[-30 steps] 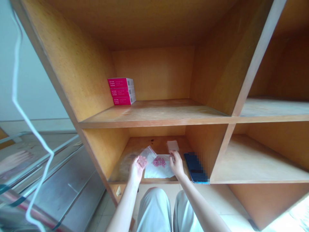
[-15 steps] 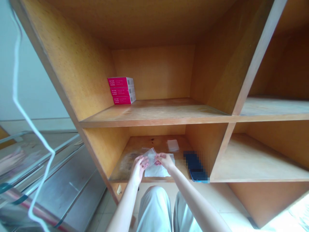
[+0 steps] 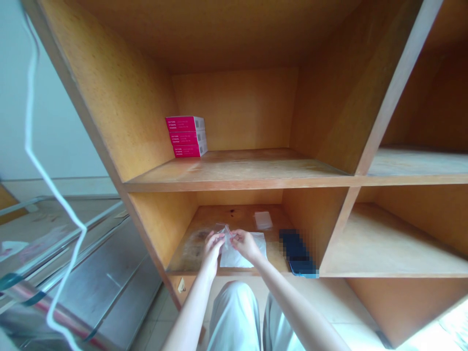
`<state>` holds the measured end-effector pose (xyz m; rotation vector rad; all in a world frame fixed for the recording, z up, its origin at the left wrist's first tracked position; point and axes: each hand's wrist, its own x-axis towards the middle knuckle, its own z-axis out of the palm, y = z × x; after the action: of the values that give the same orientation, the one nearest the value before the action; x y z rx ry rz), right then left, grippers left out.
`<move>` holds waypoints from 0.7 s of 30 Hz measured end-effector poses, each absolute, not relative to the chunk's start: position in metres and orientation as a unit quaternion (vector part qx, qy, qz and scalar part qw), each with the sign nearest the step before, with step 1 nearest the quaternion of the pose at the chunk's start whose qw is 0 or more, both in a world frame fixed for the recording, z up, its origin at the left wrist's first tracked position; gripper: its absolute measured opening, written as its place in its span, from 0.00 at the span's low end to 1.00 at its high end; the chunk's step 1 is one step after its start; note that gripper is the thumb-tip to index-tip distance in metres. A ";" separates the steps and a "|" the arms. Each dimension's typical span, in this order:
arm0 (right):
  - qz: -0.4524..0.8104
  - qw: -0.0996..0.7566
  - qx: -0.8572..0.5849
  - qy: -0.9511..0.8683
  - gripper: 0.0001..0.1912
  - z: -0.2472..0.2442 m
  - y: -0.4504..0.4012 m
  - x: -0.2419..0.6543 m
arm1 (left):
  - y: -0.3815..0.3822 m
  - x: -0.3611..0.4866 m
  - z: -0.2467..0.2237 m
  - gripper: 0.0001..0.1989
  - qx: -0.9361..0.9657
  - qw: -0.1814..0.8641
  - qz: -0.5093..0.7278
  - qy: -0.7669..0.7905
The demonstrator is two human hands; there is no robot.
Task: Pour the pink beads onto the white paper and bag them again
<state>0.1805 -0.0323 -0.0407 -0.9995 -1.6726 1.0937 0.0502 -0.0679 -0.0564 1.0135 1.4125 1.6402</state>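
Note:
Both hands meet above the lower shelf, pinching a small clear plastic bag between them. My left hand grips its left side, fingers curled. On the bag's right side, my right hand has its thumb and fingertips pressed together. Beneath the hands lies a white sheet or pouch, partly covered by them. A second small clear packet lies flat behind it. What the bag holds, if anything, is too small to tell.
Three pink boxes are stacked on the upper shelf. A dark blurred object lies at the lower shelf's right front. A white cable hangs at left before a metal frame. My knees are below.
My hands have come closer together, and the bag between them now looks bunched and more upright. My right hand has moved slightly left and turned. The view has shifted a little.

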 end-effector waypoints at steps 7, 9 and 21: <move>0.452 0.394 -0.392 -0.698 0.11 -0.018 -0.037 0.183 | -0.064 0.054 -0.044 0.10 0.437 0.312 0.624 0.567; 0.445 0.377 -0.379 -0.718 0.11 -0.012 -0.038 0.186 | -0.063 0.054 -0.041 0.10 0.441 0.305 0.621 0.572; 0.454 0.252 -0.403 -0.754 0.11 0.018 -0.037 0.190 | -0.060 0.048 -0.042 0.05 0.468 0.306 0.599 0.573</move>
<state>0.1899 -0.0367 0.0185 -1.0973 -2.0505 1.2340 0.0482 -0.0604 -0.0420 1.2399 1.5160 1.5852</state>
